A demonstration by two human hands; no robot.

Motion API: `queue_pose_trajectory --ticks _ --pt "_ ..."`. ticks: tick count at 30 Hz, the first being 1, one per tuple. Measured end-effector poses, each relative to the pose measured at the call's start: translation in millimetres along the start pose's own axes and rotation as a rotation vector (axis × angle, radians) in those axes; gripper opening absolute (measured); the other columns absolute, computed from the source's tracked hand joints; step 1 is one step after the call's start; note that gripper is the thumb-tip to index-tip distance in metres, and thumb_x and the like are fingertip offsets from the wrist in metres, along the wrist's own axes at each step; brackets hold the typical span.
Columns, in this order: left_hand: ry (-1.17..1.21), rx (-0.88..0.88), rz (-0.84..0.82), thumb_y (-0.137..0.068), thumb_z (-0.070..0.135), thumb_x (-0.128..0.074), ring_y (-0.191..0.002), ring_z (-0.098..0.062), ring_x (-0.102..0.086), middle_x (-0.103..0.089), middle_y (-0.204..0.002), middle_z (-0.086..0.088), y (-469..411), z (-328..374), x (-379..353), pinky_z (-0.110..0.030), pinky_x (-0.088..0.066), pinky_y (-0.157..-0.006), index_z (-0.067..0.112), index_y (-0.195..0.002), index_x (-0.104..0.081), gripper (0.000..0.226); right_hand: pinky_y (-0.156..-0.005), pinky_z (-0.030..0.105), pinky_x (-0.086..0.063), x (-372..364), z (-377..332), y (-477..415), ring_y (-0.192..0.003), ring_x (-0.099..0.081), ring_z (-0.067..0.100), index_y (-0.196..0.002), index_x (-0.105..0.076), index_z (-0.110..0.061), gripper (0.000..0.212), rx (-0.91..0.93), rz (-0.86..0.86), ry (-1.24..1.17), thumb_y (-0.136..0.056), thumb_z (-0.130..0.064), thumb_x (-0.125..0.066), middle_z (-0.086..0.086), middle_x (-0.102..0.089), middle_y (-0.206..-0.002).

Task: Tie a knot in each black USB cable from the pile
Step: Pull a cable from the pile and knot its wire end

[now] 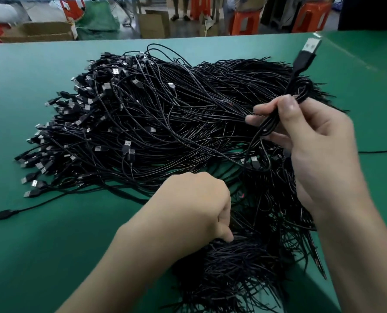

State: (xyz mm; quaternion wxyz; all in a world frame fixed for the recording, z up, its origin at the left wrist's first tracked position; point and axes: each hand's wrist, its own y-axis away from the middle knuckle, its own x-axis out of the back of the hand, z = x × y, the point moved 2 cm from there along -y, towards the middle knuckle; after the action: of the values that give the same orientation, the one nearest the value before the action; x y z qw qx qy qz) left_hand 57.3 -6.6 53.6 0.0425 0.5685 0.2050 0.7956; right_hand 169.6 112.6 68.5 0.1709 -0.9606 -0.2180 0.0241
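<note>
Heaped over a smooth green table [30,245]: a pile [165,114] of thin, glossy black cables; squared, metal-tipped plugs [41,164] fanned out toward the left edge; cut ends [233,256] bristling at the right and near sides; strands in the middle too tangled to trace singly.

Raised above the pile's right side, in the right hand [312,141]: one cable [300,73], doubled into a small rounded loop just above the thumb and clamped between thumb and curled fingers; top plug [310,47] pointing up and away, with a black moulded grip and a flat silver shell with two square holes, slightly blurred; lower run dropping from the fingers into the pile and lost there.

Left hand [188,211] low at the pile's near edge, knuckles up, fingers curled under, thumb tip touching the cut ends; fingertips hidden, so impossible to tell whether gripping a strand or nothing.

Near part of the pile cut off by the lower edge.

Beyond the table, blurred: brown cardboard boxes [41,31]; orange plastic stools [244,23].
</note>
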Motion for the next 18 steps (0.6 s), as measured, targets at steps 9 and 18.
queue_pose_trajectory --ticks 9,18 --pt "0.031 -0.019 0.157 -0.091 0.051 -0.072 -0.073 0.001 -0.063 -0.067 -0.072 0.019 3 -13 4 -0.02 -0.05 -0.071 0.036 -0.084 -0.073 0.016 -0.066 0.039 -0.063 -6 3 1 -0.068 -0.071 0.019 -0.088 -0.06 -0.014 0.029 -0.077 -0.096 -0.056 -0.11 -0.024 -0.045 0.0 -0.067 -0.076" --pt "0.177 -0.064 0.15 -0.094 0.043 -0.067 -0.073 0.004 -0.066 -0.07 -0.076 0.023 3 -31 8 -0.023 -0.058 -0.075 0.036 -0.081 -0.07 0.015 -0.053 0.036 -0.057 -12 4 4 -0.058 -0.06 0.014 -0.087 -0.057 -0.015 0.029 -0.127 -0.158 -0.073 -0.11 -0.023 -0.041 -0.003 -0.059 -0.074"
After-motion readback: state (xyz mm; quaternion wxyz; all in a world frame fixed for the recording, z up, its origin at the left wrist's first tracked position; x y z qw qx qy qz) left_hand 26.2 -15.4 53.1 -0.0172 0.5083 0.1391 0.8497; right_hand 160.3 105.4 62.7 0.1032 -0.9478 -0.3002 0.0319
